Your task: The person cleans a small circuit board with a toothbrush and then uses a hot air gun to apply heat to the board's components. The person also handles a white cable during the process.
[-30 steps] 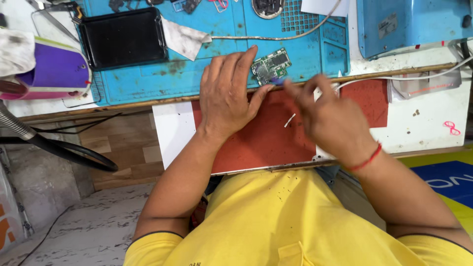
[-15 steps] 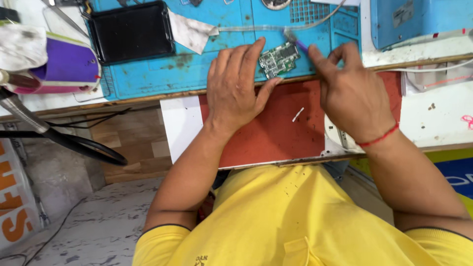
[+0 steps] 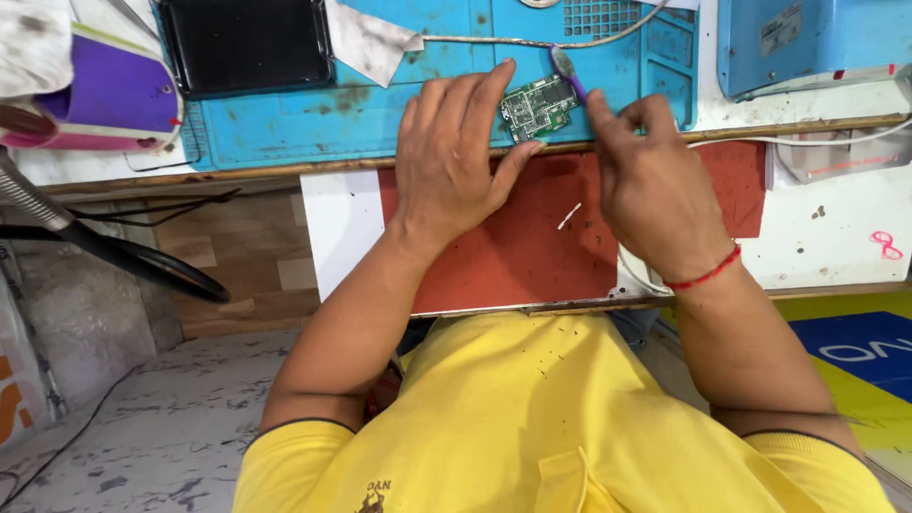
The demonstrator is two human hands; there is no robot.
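Circuit board point(image 3: 538, 105) pinned on blue mat point(image 3: 380, 114) by left hand point(image 3: 456, 157), right hand point(image 3: 655, 190) gripping purple tool point(image 3: 567, 71) mid-repair, steadiness needed.

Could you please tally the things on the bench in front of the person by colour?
Blue: 2, the work mat and the box.
Green: 1, the circuit board.
Purple: 2, the tool and the pouch.
Black: 1, the tray.
Red: 1, the pad.
Total: 7.
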